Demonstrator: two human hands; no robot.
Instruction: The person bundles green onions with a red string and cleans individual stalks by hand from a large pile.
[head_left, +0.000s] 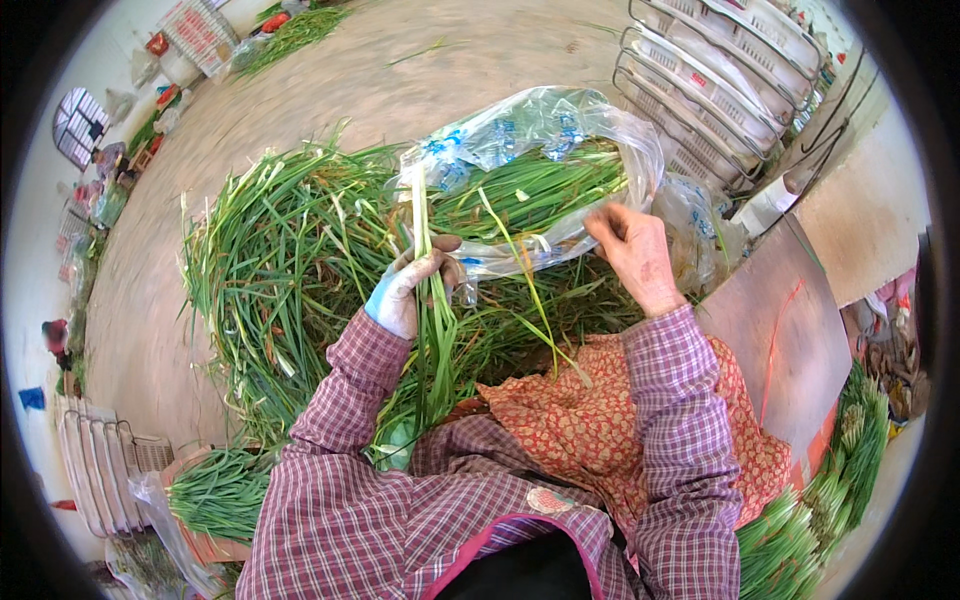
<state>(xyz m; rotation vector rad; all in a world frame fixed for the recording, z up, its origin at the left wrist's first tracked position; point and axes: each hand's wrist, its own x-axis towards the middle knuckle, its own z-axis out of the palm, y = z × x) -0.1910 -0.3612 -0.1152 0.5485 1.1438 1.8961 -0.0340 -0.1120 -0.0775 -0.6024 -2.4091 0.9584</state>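
Observation:
My left hand (412, 285), in a soiled white and light-blue glove, grips a few long green stalks (419, 206), probably garlic chives. Their pale ends point away from me and the leaves hang down towards my lap. My bare right hand (636, 255) is beside the near rim of a clear plastic bag (645, 161) with blue print. Its fingers are curled with thumb and forefinger close; whether they pinch anything is unclear. Inside the bag lies a bundle of green stalks (555, 180). A thin yellowed leaf (534, 289) slants between my hands, across the bag's rim.
A large heap of loose leaves (270, 240) spreads left of the bag. Stacked white plastic crates (697, 90) stand at the far right. A board (795, 337) lies on my right, with sorted green bundles (780, 547) below it. Another bundle (221, 491) rests at lower left.

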